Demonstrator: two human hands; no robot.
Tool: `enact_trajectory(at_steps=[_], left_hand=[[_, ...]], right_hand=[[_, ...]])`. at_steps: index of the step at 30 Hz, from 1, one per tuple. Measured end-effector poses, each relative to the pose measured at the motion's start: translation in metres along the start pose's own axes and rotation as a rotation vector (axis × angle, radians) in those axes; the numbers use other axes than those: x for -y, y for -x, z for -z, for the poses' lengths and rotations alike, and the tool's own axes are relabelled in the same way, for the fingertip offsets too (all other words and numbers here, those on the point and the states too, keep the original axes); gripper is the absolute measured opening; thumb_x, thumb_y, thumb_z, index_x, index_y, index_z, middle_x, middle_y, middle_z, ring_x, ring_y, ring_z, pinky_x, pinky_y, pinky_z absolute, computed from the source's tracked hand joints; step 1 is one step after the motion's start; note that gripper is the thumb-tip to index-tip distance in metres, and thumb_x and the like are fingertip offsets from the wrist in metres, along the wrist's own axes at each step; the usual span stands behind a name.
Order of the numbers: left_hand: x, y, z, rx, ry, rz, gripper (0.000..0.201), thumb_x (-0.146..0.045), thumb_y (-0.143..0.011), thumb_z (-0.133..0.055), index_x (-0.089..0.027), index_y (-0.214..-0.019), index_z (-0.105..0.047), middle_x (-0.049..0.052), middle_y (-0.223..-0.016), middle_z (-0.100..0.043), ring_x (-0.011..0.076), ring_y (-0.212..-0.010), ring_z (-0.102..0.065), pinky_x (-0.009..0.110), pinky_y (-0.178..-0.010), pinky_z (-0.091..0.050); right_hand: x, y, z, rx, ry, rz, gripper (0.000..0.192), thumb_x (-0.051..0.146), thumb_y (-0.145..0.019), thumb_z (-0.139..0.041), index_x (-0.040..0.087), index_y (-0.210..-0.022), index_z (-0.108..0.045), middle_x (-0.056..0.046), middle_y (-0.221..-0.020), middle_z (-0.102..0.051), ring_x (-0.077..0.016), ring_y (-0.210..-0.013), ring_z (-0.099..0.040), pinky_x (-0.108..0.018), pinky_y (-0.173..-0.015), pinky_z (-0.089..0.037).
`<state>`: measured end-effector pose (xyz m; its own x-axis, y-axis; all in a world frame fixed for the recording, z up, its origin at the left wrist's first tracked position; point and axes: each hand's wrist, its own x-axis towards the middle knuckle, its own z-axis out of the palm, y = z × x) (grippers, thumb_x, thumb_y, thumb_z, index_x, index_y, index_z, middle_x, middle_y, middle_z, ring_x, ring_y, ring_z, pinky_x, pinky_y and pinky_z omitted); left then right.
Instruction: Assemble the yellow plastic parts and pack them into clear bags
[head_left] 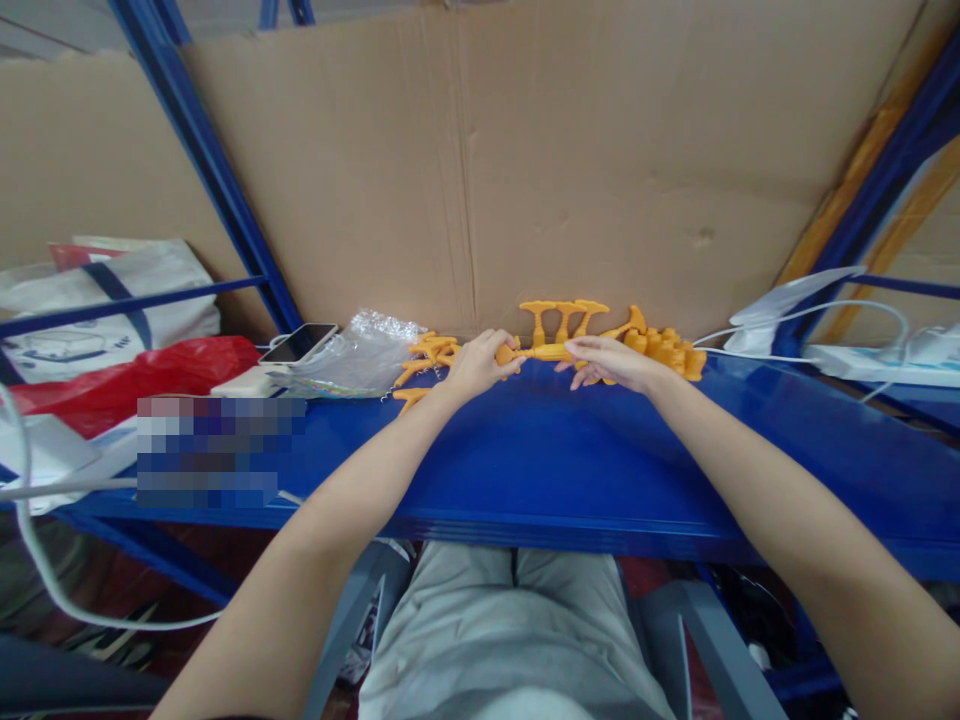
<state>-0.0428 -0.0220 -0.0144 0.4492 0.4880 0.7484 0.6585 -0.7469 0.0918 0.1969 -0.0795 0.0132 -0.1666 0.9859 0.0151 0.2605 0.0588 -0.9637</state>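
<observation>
Above the blue shelf top [480,460], my left hand [478,366] pinches one end of an orange plastic part [550,352]. At its other end, the fingers of my right hand [611,362] are closed around the part, which lies roughly level between both hands. Its exact kind is too small to tell. Just behind stand several orange T-shaped pieces [564,308]. Beyond my right hand is a cluster of orange cylinder-like pieces [664,352]. Left of my left hand lie orange pieces with small metal chains [431,350], partly hidden by that hand and forearm.
A clear plastic bag [352,352] and a phone [301,344] lie to the left, near a red plastic bag [180,372] and a white tote bag [165,285]. Cardboard [570,150] walls the back. White cables [772,355] and a power strip [885,362] lie right.
</observation>
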Motion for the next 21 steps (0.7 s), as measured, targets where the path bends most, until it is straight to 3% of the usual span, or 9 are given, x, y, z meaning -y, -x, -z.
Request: enact_trajectory(at_steps=[2,5,21], left_hand=[[0.0001,0.0,0.0,0.0,-0.001,0.003,0.02,-0.033,-0.083,-0.071,-0.02,-0.094,-0.059,0.002,-0.089,-0.068,0.0185,-0.084,-0.065,0.027,-0.072,-0.047],[-0.0002,0.0005,-0.0003,0.0,0.002,0.001,0.02,-0.033,-0.083,-0.071,-0.02,-0.094,-0.059,0.003,-0.09,-0.068,0.0184,-0.084,-0.065,0.027,-0.072,-0.047],[-0.0007,0.0012,-0.0009,-0.013,0.014,-0.013,0.018,-0.031,-0.084,-0.07,-0.02,-0.093,-0.059,0.002,-0.088,-0.068,0.0179,-0.083,-0.065,0.027,-0.072,-0.047]], right_hand=[[-0.0014,-0.0001,0.0027,0.012,-0.012,0.05,0.017,0.032,-0.089,-0.07,0.019,-0.098,-0.064,-0.006,-0.095,-0.078,-0.0116,-0.056,-0.068,-0.02,-0.05,-0.049],[-0.0028,-0.0004,0.0048,0.028,0.011,0.076,0.013,0.03,-0.089,-0.069,0.017,-0.093,-0.068,-0.007,-0.09,-0.078,-0.011,-0.055,-0.067,-0.02,-0.053,-0.05],[0.0009,0.0024,-0.0045,-0.028,-0.009,0.054,0.038,0.045,-0.093,-0.063,0.013,-0.074,-0.068,-0.011,-0.073,-0.076,-0.0107,-0.049,-0.064,-0.017,-0.04,-0.042]])
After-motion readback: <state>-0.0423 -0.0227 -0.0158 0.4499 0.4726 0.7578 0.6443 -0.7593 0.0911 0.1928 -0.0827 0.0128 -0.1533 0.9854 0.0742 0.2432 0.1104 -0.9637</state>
